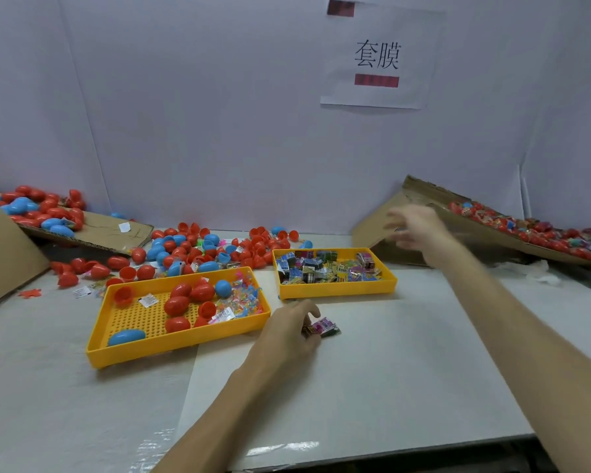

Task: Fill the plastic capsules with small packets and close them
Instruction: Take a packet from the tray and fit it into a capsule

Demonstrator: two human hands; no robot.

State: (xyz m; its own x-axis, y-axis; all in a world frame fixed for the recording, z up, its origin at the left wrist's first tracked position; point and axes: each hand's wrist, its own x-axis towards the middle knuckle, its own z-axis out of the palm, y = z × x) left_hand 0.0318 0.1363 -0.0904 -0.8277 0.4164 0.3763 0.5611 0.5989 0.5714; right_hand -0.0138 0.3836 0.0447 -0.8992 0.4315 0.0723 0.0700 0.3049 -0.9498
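Capsules [145, 272] heaped left and in left tray [116, 351], light slick hard shells, grip round the belly; left hand [287, 331] pinches thin crinkly packets [324, 327] on table [406, 353], take by edges; right hand [418, 227] blurred, fingers spread, seemingly empty, near box [382, 249].

The left tray [171, 344] and the right tray [338, 291] are hard yellow plastic. The left one has a floor full of little holes. The red and blue capsules [176, 305] are smooth, shiny plastic. The packets [325, 268] look thin, crinkly and shiny. At the left and right edges of the frame we see brown cardboard [110, 230], dull and rough. The table [389, 370] is white and smooth, with glossy clear tape [280, 447] low in the frame. The sign [406, 35] up top is plain white paper.
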